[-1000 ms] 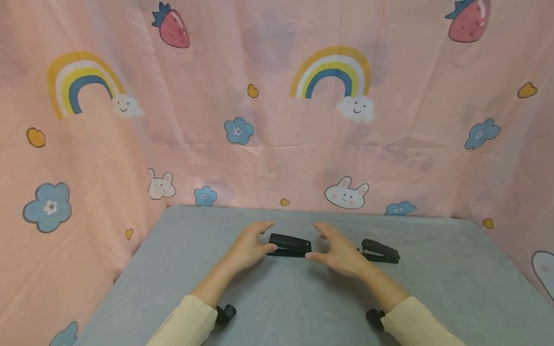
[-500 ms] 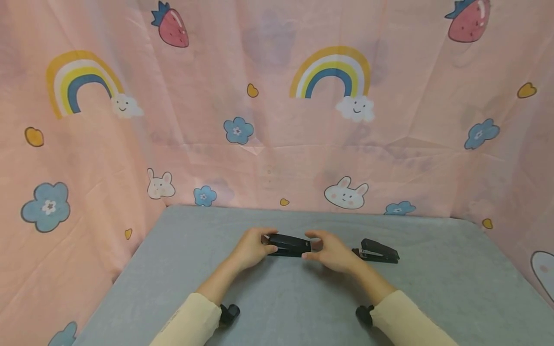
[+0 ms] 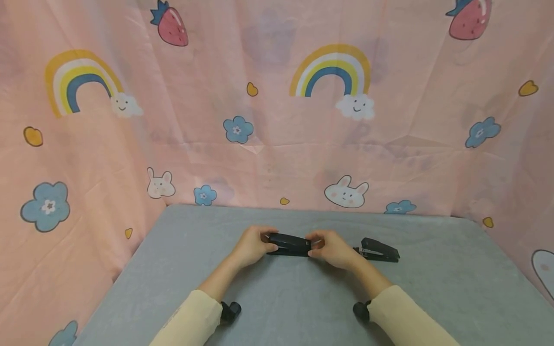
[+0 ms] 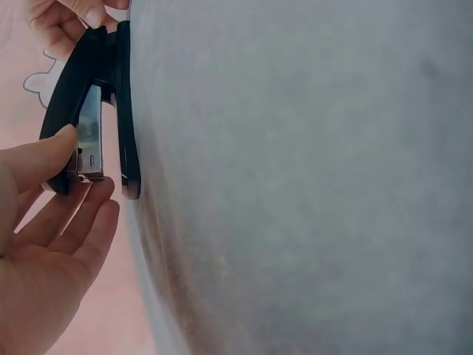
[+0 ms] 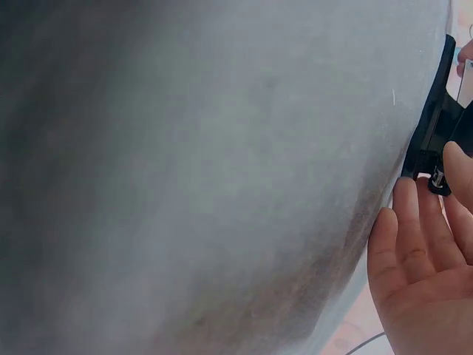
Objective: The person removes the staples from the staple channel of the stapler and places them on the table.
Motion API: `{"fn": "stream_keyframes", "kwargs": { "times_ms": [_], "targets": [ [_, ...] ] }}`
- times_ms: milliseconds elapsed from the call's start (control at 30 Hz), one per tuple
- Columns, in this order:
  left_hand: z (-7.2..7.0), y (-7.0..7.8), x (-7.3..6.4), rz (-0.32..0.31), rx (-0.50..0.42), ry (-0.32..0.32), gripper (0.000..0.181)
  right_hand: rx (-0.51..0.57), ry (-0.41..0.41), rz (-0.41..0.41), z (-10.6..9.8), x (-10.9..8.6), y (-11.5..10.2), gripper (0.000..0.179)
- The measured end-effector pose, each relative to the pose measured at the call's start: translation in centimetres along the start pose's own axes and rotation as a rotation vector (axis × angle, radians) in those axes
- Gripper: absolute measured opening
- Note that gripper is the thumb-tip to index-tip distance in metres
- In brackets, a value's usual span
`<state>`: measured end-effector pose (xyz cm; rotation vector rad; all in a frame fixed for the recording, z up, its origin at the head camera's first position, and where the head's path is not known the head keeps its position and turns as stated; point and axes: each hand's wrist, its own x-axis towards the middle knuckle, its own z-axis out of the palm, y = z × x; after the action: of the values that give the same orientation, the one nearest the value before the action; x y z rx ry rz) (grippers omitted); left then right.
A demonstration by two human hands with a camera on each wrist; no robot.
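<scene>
A black stapler (image 3: 289, 244) lies across the grey cloth between both hands, base down. My left hand (image 3: 250, 248) grips its left end. In the left wrist view, the thumb of the left hand (image 4: 41, 255) presses the top arm of the stapler (image 4: 127, 126), fingers behind; a gap separates that arm and its metal magazine from the base. At the right end, my right hand (image 3: 334, 250) pinches the stapler. The right wrist view has the right hand (image 5: 425, 285) with its thumb at the hinge end of the stapler (image 5: 432, 129) and fingertips against it.
A second black stapler (image 3: 379, 250) stands partly raised at its front, just right of the right hand, its left end near the wrist. Grey cloth covers the table (image 3: 437, 288). A pink printed curtain (image 3: 277, 158) closes off the back and sides.
My right hand has moved left and closed its thumb and fingers on the stapler's right end. The left hand's fingers have come in around the left end. Both staplers stay in place.
</scene>
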<state>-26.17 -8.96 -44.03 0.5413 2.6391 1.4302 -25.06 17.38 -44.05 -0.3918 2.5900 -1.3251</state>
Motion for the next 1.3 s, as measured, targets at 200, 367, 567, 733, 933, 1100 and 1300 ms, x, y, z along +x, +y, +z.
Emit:
{"fn": "stream_keyframes", "kwargs": {
  "times_ms": [200, 367, 567, 733, 933, 1100, 1300],
  "targets": [
    [0.0, 0.1, -0.1, -0.003, -0.015, 0.007, 0.040, -0.006, 0.005, -0.027, 0.0, 0.1, 0.0, 0.036],
    [0.2, 0.3, 0.0, 0.024, -0.024, 0.004, 0.039, -0.028, 0.008, -0.029, -0.3, -0.1, 0.0, 0.035],
    [0.1, 0.7, -0.1, 0.035, -0.025, 0.014, 0.039, -0.042, -0.006, -0.026, -0.7, -0.3, -0.2, 0.034],
    [-0.2, 1.4, -0.4, 0.033, -0.020, 0.005, 0.039, -0.041, -0.018, -0.062, -1.0, -0.6, -0.2, 0.034],
    [-0.6, 2.0, -0.8, 0.022, -0.024, -0.002, 0.039, -0.059, -0.021, -0.102, -1.4, -1.3, -0.6, 0.034],
    [-0.5, 2.4, -1.3, 0.030, -0.041, -0.001, 0.037, -0.084, -0.025, -0.133, -1.6, -1.9, -0.8, 0.034],
    [-0.1, 2.5, -2.1, 0.060, -0.050, 0.007, 0.036, -0.094, -0.048, -0.174, -1.8, -2.9, -0.9, 0.033]
  ]
}}
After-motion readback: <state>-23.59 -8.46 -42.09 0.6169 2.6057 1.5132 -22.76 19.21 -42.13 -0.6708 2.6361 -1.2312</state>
